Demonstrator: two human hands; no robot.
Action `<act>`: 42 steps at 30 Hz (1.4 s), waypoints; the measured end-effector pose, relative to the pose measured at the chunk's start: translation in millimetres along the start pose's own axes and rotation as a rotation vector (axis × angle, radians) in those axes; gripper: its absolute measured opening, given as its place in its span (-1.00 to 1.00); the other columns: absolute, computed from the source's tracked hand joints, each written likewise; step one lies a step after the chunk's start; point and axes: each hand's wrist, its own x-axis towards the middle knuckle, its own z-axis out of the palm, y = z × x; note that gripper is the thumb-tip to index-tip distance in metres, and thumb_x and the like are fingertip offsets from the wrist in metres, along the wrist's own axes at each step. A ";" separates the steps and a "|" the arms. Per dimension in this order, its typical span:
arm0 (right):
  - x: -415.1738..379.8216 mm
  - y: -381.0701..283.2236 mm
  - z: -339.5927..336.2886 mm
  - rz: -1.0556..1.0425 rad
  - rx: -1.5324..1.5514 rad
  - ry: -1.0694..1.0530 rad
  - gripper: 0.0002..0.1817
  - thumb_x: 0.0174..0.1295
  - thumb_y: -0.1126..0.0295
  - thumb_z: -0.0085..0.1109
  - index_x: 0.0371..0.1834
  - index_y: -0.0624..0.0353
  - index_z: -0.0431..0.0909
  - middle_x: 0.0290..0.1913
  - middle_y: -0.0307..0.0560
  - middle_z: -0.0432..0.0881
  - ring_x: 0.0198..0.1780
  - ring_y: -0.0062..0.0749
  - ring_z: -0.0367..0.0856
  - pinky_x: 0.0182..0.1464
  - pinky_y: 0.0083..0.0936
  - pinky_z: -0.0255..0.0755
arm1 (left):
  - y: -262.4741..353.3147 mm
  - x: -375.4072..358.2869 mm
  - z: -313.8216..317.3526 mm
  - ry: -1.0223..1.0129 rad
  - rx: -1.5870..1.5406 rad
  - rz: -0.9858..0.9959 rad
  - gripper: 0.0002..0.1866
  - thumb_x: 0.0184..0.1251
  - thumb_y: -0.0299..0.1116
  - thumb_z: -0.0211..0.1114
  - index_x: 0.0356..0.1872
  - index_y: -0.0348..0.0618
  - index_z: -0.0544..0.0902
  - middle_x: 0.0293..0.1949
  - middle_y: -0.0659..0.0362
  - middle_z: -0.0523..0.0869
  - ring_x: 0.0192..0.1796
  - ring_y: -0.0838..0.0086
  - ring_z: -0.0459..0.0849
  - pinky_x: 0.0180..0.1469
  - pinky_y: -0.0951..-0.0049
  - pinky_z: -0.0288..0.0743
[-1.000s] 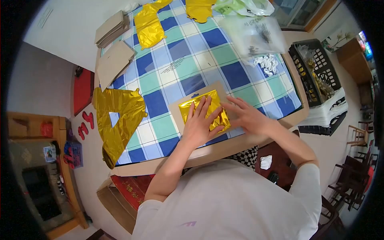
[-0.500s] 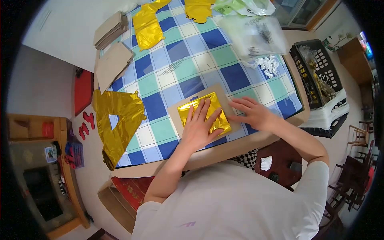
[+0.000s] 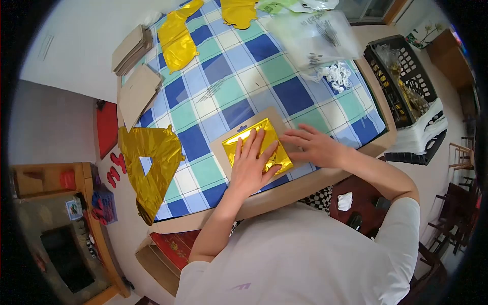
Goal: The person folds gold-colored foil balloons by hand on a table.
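A shiny gold foil balloon (image 3: 230, 143), folded into a flat square, lies on a brown cardboard card (image 3: 220, 152) near the front edge of the table. My left hand (image 3: 250, 165) rests flat on the foil with its fingers spread and covers part of it. At the card's right side is my right hand (image 3: 320, 148), fingers stretched out and slightly apart, fingertips right by the foil's edge. Further left, an unfolded gold foil balloon (image 3: 157, 173) with a triangular hole hangs partly over the table edge.
Cardboard cards (image 3: 140, 91) lie at the left edge, with a stack (image 3: 130, 48) behind. Two gold balloons (image 3: 175, 43) (image 3: 239, 12) are at the back. Clear plastic bags (image 3: 317, 38) and small white pieces (image 3: 337, 76) sit at right. Beyond stands a black crate (image 3: 406, 66).
The view has shifted and turned slightly. My right hand has come a little closer to the foil's right edge; my left hand stays flat on the foil.
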 end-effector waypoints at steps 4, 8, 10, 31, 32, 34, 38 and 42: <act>2.6 -3.3 -0.3 0.015 0.020 -0.003 -0.65 0.11 0.43 0.13 0.00 -0.09 0.61 0.47 0.02 0.18 0.53 -0.14 0.05 0.48 0.06 -0.02 | 0.0 1.3 0.3 -0.008 0.011 0.007 -0.39 0.15 -0.07 0.37 0.27 0.08 0.50 0.46 -0.09 0.20 0.52 -0.03 0.07 0.47 -0.17 -0.14; 8.8 -5.4 -4.3 0.015 -0.028 -0.040 -0.58 0.12 0.41 0.13 0.10 -0.14 0.58 0.48 0.03 0.17 0.51 -0.10 0.10 0.46 0.04 0.04 | 0.6 1.3 1.2 -0.024 0.045 0.009 -0.40 0.18 -0.06 0.34 0.28 0.10 0.50 0.46 -0.08 0.21 0.52 -0.03 0.07 0.47 -0.17 -0.16; 9.3 -5.4 -4.1 0.006 -0.035 -0.032 -0.58 0.12 0.41 0.13 0.10 -0.15 0.58 0.47 0.05 0.17 0.51 -0.10 0.10 0.46 0.03 0.04 | 1.8 1.9 0.4 -0.033 0.054 0.009 -0.41 0.20 -0.05 0.32 0.29 0.11 0.50 0.46 -0.08 0.21 0.52 -0.03 0.07 0.47 -0.16 -0.16; -14.7 -38.5 7.9 0.029 0.000 -0.040 -0.35 0.11 0.42 0.10 0.37 0.17 0.30 0.42 -0.07 0.29 0.49 -0.34 0.17 0.49 -0.14 0.01 | 0.7 2.1 2.6 -0.030 0.121 0.002 -0.38 0.22 0.05 0.28 0.33 0.22 0.47 0.47 -0.05 0.21 0.51 0.03 0.12 0.45 -0.12 -0.09; -16.0 -45.5 7.8 0.069 -0.003 -0.044 -0.35 0.11 0.43 0.09 0.37 0.18 0.29 0.43 -0.07 0.28 0.49 -0.34 0.16 0.49 -0.13 -0.01 | 1.0 1.9 2.1 -0.029 0.120 -0.003 -0.37 0.22 0.06 0.28 0.33 0.22 0.47 0.47 -0.05 0.21 0.51 0.04 0.13 0.45 -0.12 -0.08; -20.5 -58.1 5.3 0.147 -0.014 -0.059 -0.34 0.12 0.46 0.06 0.39 0.21 0.27 0.44 -0.06 0.27 0.50 -0.33 0.16 0.50 -0.12 -0.03 | 1.2 1.7 2.0 -0.019 0.117 -0.008 -0.39 0.22 0.07 0.28 0.33 0.27 0.47 0.46 -0.02 0.24 0.51 0.08 0.13 0.45 -0.12 -0.06; -29.0 -69.8 -1.8 0.215 0.009 -0.124 -0.33 0.10 0.48 0.05 0.39 0.17 0.28 0.44 -0.04 0.27 0.49 -0.26 0.18 0.49 -0.07 -0.03 | -0.5 0.7 2.5 -0.008 0.118 -0.003 -0.39 0.22 0.09 0.28 0.33 0.30 0.47 0.46 0.00 0.24 0.51 0.11 0.14 0.46 -0.11 -0.04; -18.9 -61.6 -3.4 0.377 0.055 -0.009 -0.34 0.11 0.44 0.07 0.39 0.09 0.31 0.44 -0.01 0.26 0.48 -0.13 0.19 0.47 -0.01 -0.01 | -1.7 -2.0 5.4 0.010 0.117 -0.004 -0.39 0.24 0.13 0.25 0.33 0.31 0.46 0.47 0.02 0.22 0.52 0.13 0.12 0.48 -0.11 -0.08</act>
